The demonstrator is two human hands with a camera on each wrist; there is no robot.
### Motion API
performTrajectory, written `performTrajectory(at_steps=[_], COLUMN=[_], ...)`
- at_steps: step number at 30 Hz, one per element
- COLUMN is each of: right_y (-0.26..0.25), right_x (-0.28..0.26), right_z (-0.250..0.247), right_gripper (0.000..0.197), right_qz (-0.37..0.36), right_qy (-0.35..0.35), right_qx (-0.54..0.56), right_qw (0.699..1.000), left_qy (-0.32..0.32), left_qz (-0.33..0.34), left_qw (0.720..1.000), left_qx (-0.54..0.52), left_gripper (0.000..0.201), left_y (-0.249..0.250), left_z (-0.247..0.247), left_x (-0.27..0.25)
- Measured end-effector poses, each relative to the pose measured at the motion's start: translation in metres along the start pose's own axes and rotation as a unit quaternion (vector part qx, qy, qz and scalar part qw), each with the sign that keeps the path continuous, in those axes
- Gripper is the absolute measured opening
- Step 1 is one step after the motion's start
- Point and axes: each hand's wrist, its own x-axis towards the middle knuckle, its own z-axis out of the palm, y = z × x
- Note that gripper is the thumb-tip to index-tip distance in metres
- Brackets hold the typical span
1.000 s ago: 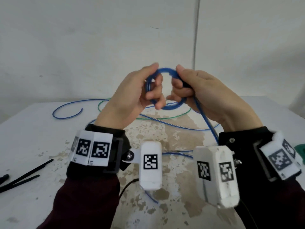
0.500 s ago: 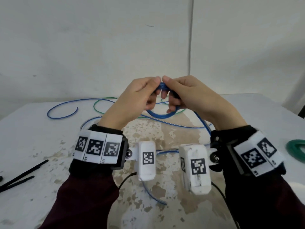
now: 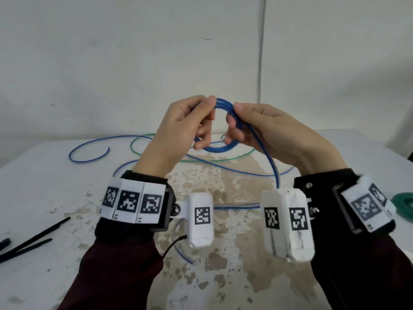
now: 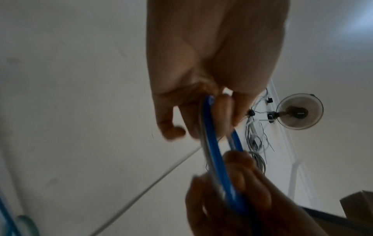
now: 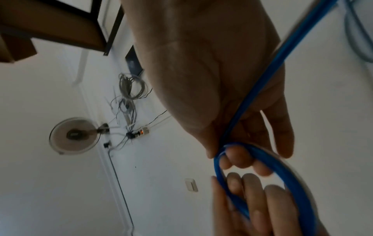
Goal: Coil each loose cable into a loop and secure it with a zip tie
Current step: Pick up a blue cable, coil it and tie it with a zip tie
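Both hands have risen from just above the tabletop, and the blue coil between them now shows several turns. Head view: the left hand and right hand each grip the blue cable coil above the table middle, its tail trailing down to the tabletop; black zip ties lie by the left edge, a green coil at the right edge. Left wrist view: fingers curl round the coil. Right wrist view alone shows the tail crossing the palm

Blue cable, green cable
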Motion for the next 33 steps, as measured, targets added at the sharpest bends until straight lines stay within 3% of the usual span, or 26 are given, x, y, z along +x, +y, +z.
performTrajectory(at_steps=[2,3,8,12,19,21,24,26,29,30,33], right_y=[0.003,0.004,0.006,0.008,-0.006,-0.005,-0.002,-0.001,0.002,0.003,0.000], right_x=[0.002,0.003,0.008,0.006,-0.002,-0.001,0.003,0.005,0.005,0.005,0.005], right_z=[0.003,0.006,0.007,0.005,0.001,0.003,0.003,0.001,0.003,0.005,0.008], right_gripper=[0.038,0.038,0.040,0.038,0.039,0.041,0.044,0.043,0.042,0.042,0.040], right_qz=[-0.002,-0.002,-0.004,-0.010,-0.026,-0.036,-0.048,-0.043,-0.022,-0.026,-0.047], right_qy=[0.002,0.011,0.054,0.059,0.081,0.106,0.135,0.145,0.133,0.126,0.143], right_qx=[-0.040,-0.054,-0.019,-0.068,-0.171,-0.174,-0.161,-0.171,-0.207,-0.218,-0.184], right_qw=[0.999,0.998,0.998,0.996,0.982,0.978,0.976,0.974,0.969,0.967,0.971], left_qy=[-0.084,-0.091,0.050,-0.024,-0.089,-0.047,0.067,0.054,-0.056,-0.065,-0.003], left_qz=[-0.034,-0.033,0.067,0.003,0.038,0.051,0.081,0.053,-0.032,-0.034,0.012], left_qw=[0.996,0.994,0.984,0.995,0.989,0.992,0.988,0.994,0.996,0.995,0.998], left_qx=[0.024,0.051,0.154,0.098,0.116,0.104,0.111,0.081,0.054,0.064,0.056], left_gripper=[0.035,0.035,0.034,0.033,0.026,0.025,0.025,0.027,0.028,0.029,0.030], left_y=[0.002,0.002,-0.006,-0.006,-0.006,-0.009,-0.015,-0.014,-0.007,-0.006,-0.005], left_z=[-0.002,-0.003,0.002,0.002,0.000,0.005,0.013,0.014,0.010,0.008,0.010], left_x=[-0.003,-0.004,0.001,0.000,-0.002,0.001,0.004,0.004,0.001,0.001,0.001])
